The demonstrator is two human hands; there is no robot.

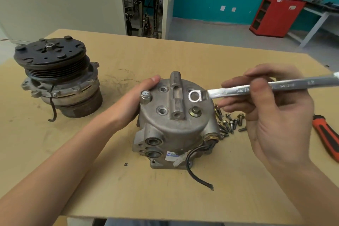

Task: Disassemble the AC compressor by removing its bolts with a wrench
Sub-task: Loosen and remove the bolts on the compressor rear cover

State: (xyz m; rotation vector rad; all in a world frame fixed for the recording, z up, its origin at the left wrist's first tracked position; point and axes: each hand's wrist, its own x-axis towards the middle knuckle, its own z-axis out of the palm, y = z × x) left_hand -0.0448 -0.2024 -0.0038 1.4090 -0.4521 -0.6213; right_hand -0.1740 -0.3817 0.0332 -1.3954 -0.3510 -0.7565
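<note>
A grey AC compressor body (170,126) stands upright in the middle of the table. My left hand (135,101) grips its upper left rim. My right hand (271,113) holds a silver ring wrench (256,89), whose ring end hovers just above the top face, over a hole at the right. One brass-coloured bolt (194,111) sits in the top face near the right edge; the other holes on top look empty. A capped fitting (145,95) stands at the left of the top face.
Several loose bolts (229,122) lie right of the compressor. Another compressor with a black pulley (56,77) stands at the left. An orange-and-black tool handle (328,137) lies at the right edge. A cut black wire (198,176) trails toward the table's front.
</note>
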